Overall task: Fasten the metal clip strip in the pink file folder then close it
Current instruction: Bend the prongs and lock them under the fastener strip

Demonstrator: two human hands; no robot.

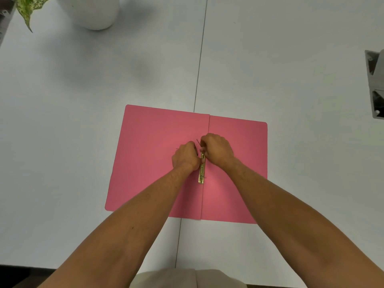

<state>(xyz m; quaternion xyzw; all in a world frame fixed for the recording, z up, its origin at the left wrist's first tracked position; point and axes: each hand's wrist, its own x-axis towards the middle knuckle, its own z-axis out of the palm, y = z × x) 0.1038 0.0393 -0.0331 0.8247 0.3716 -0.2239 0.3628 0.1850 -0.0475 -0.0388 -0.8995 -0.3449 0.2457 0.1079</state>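
The pink file folder (149,163) lies open and flat on the white table, its spine fold running down the middle. A gold metal clip strip (201,173) lies along that fold, its near end showing and its far end hidden under my hands. My left hand (185,155) is closed at the left side of the strip. My right hand (217,149) is closed on the strip's far end, where a thin metal prong sticks up between the two hands. The fingertips of both hands are hidden.
A white round pot (91,11) with a green speckled leaf (27,7) stands at the far left. A grey metal bracket (376,84) sits at the right edge. A seam (199,65) between two tabletops runs under the folder.
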